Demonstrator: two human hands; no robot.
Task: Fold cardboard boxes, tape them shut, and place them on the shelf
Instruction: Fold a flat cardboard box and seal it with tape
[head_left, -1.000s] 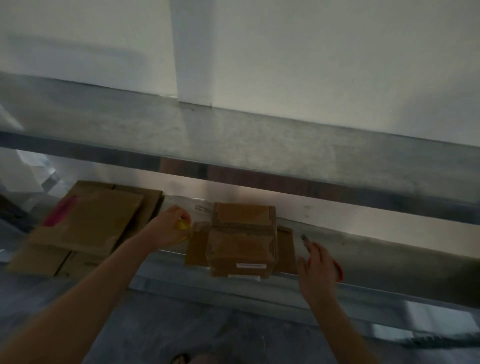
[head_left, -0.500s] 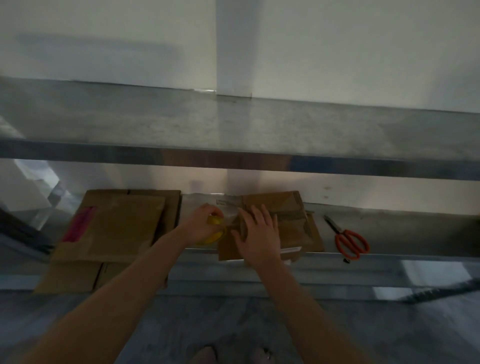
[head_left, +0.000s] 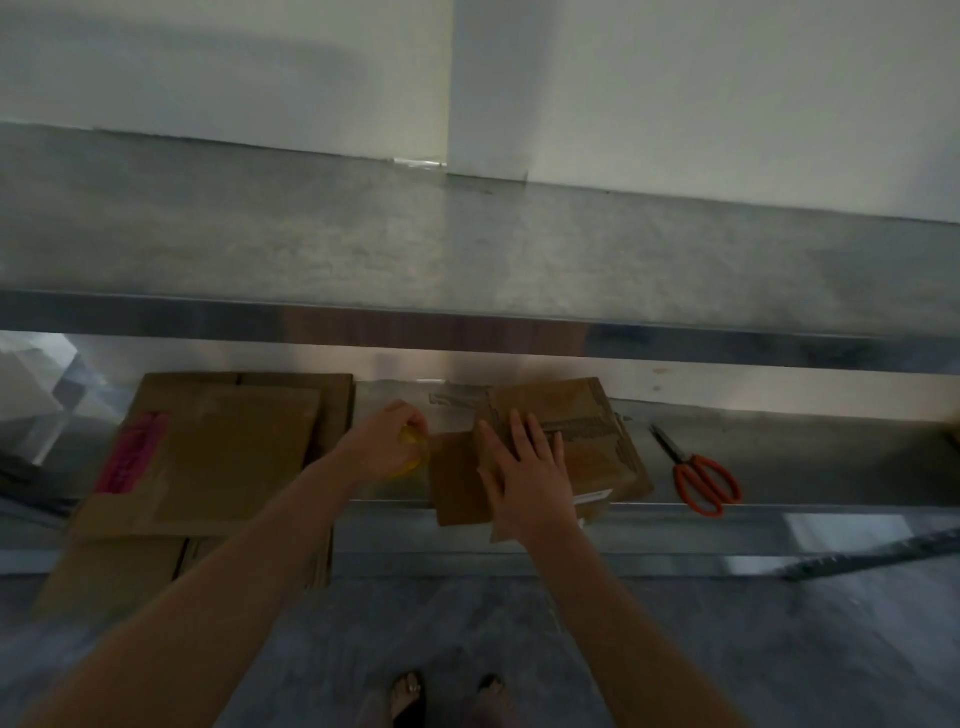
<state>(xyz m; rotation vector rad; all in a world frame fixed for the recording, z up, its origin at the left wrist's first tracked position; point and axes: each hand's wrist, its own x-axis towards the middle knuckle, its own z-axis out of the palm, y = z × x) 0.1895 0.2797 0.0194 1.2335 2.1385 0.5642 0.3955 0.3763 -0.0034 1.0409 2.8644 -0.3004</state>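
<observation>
Looks like the taping step. At centre frame, on the lower shelf (head_left: 810, 457), a small cardboard box (head_left: 592, 452) with top flaps folded down, overhanging the shelf's front edge at its near corner. Flat on that top, fingers straight and spread: the right hand (head_left: 524, 480), pressing down, gripping nothing. Just left of the box, curled around a yellow tape roll (head_left: 414, 453): the left hand (head_left: 384, 446), roll close to a loose flap (head_left: 457, 480) sticking out leftward. No telling about tape already stuck to the cardboard.

Next, probably: draw tape rightward across the seam under the pressing palm, then reach for the orange scissors (head_left: 702, 482) lying to the right, well apart from the box, blades closed and pointing to upper left.

Tight headroom: upper shelf (head_left: 467, 249) crossing mid-frame, front lip directly above the work. Left side blocked by a stack of flat cardboard (head_left: 218, 457), near the tape hand. Bare shelf between box and scissors, and farther right: best room for sliding. Some risk of tipping the box off the front edge if pressed off-centre.
</observation>
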